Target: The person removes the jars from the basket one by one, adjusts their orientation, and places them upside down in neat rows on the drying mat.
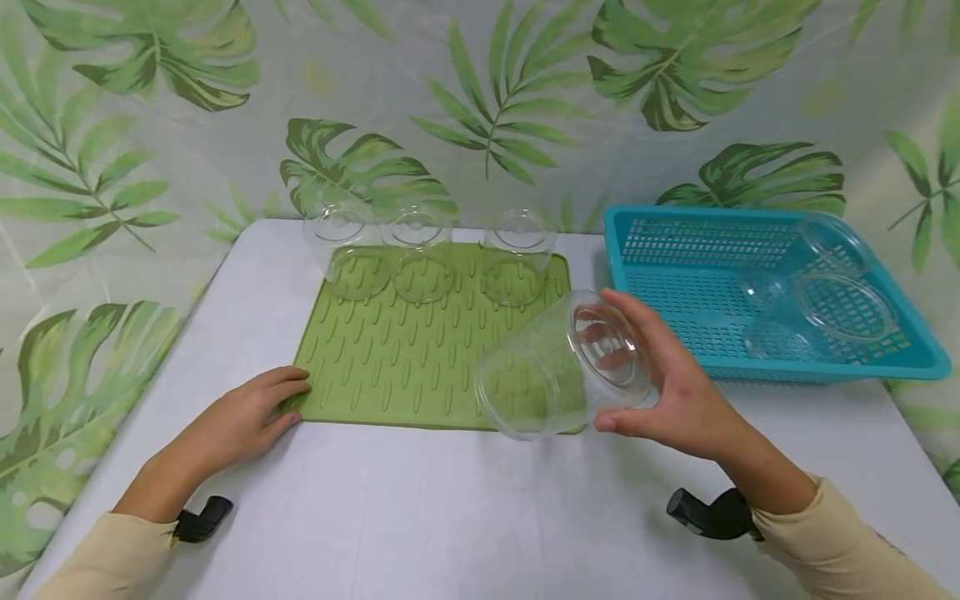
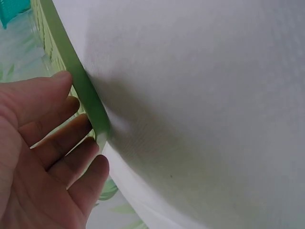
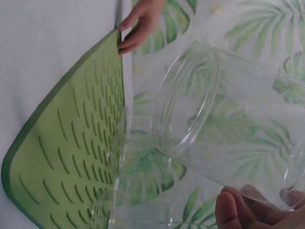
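Observation:
My right hand (image 1: pixel 671 392) grips a clear plastic cup (image 1: pixel 540 375) near its base, thumb on the near side and fingers on the far side. The cup is tilted above the right front part of a green ribbed mat (image 1: pixel 405 358), its wide mouth facing down and left. In the right wrist view the cup (image 3: pixel 228 105) looks see-through and bare inside. At the mat's front left corner, my left hand (image 1: pixel 251 412) rests with loosely extended fingers touching the edge. Three clear cups stand upside down along the mat's back: left (image 1: pixel 356 258), middle (image 1: pixel 422 254) and right (image 1: pixel 517 258).
A blue-green plastic basket (image 1: pixel 750 367) stands at the back right, holding several more clear cups (image 1: pixel 843 308) lying at angles. White cloth (image 1: pixel 420 508) covers the table. A leaf-patterned sheet (image 1: pixel 525 83) hangs behind it.

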